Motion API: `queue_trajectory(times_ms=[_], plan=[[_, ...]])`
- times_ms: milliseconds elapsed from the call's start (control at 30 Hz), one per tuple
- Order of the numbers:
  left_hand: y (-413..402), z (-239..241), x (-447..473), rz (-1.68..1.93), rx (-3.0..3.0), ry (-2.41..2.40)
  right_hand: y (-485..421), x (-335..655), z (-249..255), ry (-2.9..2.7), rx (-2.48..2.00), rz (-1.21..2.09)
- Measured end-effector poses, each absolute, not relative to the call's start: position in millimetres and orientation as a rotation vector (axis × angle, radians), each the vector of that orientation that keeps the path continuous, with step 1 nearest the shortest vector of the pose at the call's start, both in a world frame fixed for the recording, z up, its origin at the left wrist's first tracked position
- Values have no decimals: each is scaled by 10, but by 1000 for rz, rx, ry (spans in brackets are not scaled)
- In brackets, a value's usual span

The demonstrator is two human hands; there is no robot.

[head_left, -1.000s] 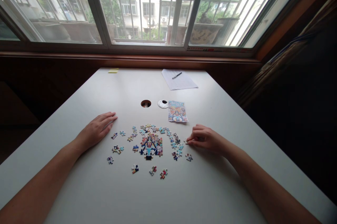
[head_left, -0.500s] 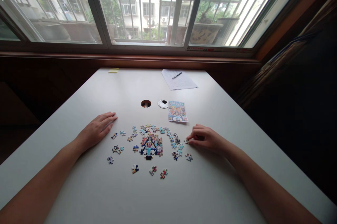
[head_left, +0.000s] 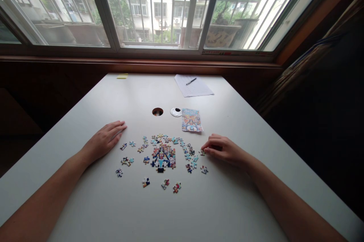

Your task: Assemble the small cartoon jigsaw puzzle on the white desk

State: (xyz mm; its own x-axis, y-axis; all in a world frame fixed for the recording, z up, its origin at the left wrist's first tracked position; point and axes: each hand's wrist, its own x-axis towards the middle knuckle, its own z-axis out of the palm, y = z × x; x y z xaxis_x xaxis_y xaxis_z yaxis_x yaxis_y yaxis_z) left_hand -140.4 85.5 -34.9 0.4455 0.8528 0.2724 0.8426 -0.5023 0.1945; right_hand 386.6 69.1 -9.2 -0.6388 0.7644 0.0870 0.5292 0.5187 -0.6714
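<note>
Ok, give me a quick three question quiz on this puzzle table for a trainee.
1. True or false: the left hand lies flat on the table.
2. What do the right hand fingertips touch? A) the pen B) a loose puzzle piece C) the picture card
3. Fill in: the pen lies on a sheet of ____.

Key: 1 true; 2 B; 3 paper.
</note>
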Motion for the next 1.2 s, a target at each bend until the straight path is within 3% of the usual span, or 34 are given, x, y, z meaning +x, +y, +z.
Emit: queue_trajectory(times_ms=[1200], plan=[[863, -360, -1416, 508, 2632, 1561, 685, 3857, -69, -2372, -1087, 874]])
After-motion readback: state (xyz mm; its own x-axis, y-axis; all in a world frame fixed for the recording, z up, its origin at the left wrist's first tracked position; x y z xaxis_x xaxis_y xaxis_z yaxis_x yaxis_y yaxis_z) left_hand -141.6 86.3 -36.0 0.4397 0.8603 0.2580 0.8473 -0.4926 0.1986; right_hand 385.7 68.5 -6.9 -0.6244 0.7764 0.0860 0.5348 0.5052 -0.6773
